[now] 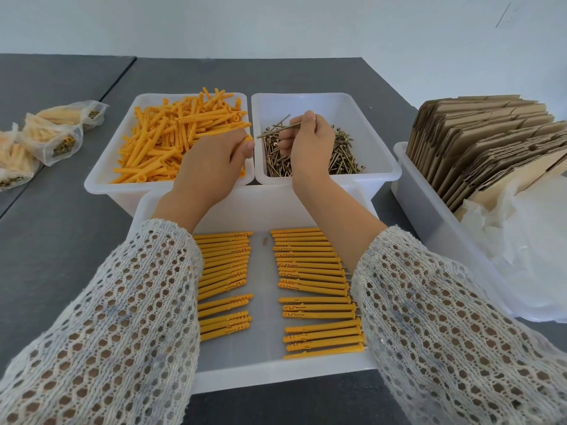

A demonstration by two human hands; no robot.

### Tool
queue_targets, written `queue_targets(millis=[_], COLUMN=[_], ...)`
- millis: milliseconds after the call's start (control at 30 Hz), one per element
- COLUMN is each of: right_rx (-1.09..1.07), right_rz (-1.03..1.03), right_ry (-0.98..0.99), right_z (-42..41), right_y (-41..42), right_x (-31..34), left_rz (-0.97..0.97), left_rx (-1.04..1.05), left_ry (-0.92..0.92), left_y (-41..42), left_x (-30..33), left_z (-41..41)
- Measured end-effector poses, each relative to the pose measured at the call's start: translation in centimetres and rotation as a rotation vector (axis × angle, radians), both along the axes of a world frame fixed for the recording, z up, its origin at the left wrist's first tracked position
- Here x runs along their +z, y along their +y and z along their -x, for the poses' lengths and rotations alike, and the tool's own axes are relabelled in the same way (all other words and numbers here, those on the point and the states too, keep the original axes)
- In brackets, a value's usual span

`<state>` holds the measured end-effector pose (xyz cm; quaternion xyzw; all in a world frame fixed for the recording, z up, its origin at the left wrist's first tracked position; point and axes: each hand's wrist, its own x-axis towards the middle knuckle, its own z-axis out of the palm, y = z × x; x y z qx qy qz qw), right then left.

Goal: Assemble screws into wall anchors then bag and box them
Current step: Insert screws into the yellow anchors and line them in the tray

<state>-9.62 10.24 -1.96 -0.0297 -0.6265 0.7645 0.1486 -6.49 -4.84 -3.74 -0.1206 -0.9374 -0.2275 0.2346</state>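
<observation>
Mid-assembly, with parts being fetched from both supply bins at once. Left hand point(211, 154) over the bin of loose orange anchors point(171, 139), fingers curled round one anchor whose open end peeks out beside the thumb, probably held that way to present the mouth toward the other hand. Right hand point(310, 142) over the bin of screws point(340, 154), fingers pinching a single screw point(277, 130) lifted clear of the heap, tip pointing left toward the anchor, seemingly lined up for insertion. Nearer the body, a shallow white tray point(260, 372) with finished anchors point(313, 286) laid side by side in two columns, likely grouped for easy counting into bags. On the table point(61, 240) at far left, sealed clear bags point(58, 136) of completed sets. At right, a bin of flattened cardboard boxes point(478, 148) standing on edge within reach, with crumpled clear plastic point(521, 246) in front, presumably spare bags. Bagging and boxing of the tray's batch not yet started; the joining of screw and anchor looks to be the next move.
</observation>
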Motion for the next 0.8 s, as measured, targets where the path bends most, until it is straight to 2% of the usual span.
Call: queue_targets(millis=[167,400,467,600,700,800], right_rx=[0.176,0.357,0.369,0.367,0.386,0.425], right_rz=[-0.092,-0.546,-0.563,-0.577,-0.655,-0.606], right_ry=[0.011,0.114,0.119,0.097,0.173,0.233], right_z=[-0.1,-0.7,-0.8,-0.8,-0.6,-1.0], right_y=[-0.3,-1.0,-1.2,-1.3,-1.5,-1.6], right_x=[0.1,0.0,0.0,-0.1,-0.1,0.1], left_rz=[0.001,-0.025,-0.065,-0.263,-0.34,-0.422], left_rx=[-0.008,-0.03,-0.031,-0.038,-0.047,-0.116], left_ry=[-0.008,0.049,0.081,0.126,0.078,0.001], left_y=[0.1,0.2,0.1,-0.7,-0.9,-0.5], left_x=[0.2,0.2,0.5,1.3,1.6,1.7], left_z=[0.0,-0.1,0.0,0.3,0.4,0.3])
